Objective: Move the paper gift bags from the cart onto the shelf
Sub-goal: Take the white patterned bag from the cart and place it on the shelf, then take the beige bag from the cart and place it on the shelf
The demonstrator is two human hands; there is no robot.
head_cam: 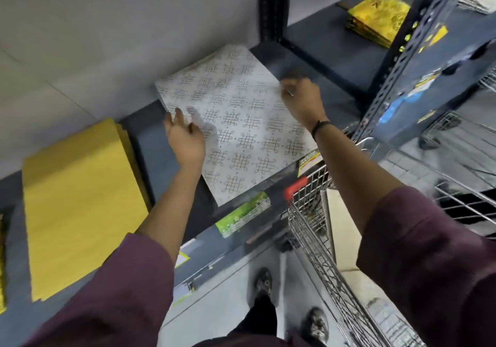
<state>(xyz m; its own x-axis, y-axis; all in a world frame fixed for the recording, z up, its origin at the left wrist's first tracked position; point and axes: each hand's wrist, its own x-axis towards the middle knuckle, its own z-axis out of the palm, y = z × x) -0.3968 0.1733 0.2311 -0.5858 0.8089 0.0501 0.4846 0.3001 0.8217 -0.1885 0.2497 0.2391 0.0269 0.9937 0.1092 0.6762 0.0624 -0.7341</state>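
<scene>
Both hands are out over the shelf (335, 70), on the white patterned gift bags (241, 121) that lie flat on it. Nearer to the person than the bags, the wire cart (316, 228) stands against the shelf edge with a cardboard piece upright inside; whether more bags wait in it I cannot tell.

Left hand (185, 140) rests palm-down with fingers spread on the near-left part of the bags, gripping nothing. Right hand (300, 97) sits at the bags' far-right edge with fingers curled together; the blur hides whether it pinches the edge or only nudges it.

The bags lie skewed, one corner reaching the shelf's front lip. A careless push toward that lip could slide them off to the floor. Beyond the left hand from the bags, a yellow stack (80, 199) lies well apart; past the upright, a gold stack (375, 16) sits on the neighbouring shelf.
</scene>
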